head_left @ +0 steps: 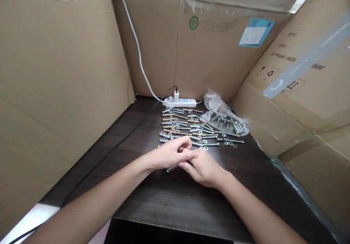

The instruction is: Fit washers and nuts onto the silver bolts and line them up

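Note:
My left hand [171, 153] and my right hand [205, 167] meet above the dark table, fingers closed and touching. A short grey metal rod [172, 168], perhaps part of a bolt, sticks out below my left hand. It runs towards the thumb of my right hand, which grips it. What my left fingers pinch is hidden behind the knuckles. Just beyond the hands lie rows of silver and brass-coloured bolts [203, 136], with loose washers [205, 148] and rings among them.
A clear plastic bag [224, 114] of metal parts lies behind the bolts at right. A white power strip [183, 102] with a plug sits at the back. Its black cable [117, 143] crosses the table's left side. Cardboard walls [153, 47] enclose three sides.

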Motion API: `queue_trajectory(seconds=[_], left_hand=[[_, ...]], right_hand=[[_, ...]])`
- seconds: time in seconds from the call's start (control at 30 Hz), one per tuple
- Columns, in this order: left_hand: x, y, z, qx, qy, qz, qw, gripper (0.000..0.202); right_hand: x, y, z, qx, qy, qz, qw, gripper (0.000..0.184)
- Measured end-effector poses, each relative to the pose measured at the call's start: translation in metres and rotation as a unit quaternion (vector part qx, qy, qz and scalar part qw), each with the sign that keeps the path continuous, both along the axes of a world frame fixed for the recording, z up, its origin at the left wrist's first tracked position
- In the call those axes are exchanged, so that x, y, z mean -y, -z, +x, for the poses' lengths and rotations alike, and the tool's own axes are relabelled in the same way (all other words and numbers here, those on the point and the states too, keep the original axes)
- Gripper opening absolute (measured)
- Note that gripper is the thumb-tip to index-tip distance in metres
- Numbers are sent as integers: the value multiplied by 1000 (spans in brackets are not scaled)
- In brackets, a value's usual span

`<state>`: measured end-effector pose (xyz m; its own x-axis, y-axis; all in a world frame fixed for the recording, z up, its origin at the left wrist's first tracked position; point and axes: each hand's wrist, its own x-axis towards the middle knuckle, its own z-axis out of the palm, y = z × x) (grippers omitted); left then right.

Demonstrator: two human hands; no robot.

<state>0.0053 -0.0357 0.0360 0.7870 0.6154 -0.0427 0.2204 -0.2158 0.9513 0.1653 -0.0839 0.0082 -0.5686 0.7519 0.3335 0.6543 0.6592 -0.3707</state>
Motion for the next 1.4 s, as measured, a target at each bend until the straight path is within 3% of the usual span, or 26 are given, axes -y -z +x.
queue_trajectory(seconds=[0.23,0.33,0.47,0.57,0.67,0.93,1.07,1.4], left_hand=[[-2,-1,-5,-10,29,3,1000,40],[-5,0,-6,37,18,14,999,24],[-10,6,-7,92,-26,42,995,24],[-12,12,-5,75,-7,37,996,23],[-11,15,-3,38,-5,68,997,16],[-14,24,-1,-14,-29,204,979,20],[-18,26,-4,-42,-56,251,966,19],[-23,30,-4,-55,-76,268,959,22]], right_hand=[[3,-6,-4,-6,-33,43,999,27],[3,-9,-2,-20,-31,67,997,32],[-4,-7,12,-66,52,70,994,30],[-11,-2,22,-115,140,58,982,23],[-14,3,25,-127,173,40,976,23],[-15,1,23,-134,153,0,979,30],[-16,-1,25,-142,157,-23,977,22],[-17,1,24,-148,123,-21,981,12]])
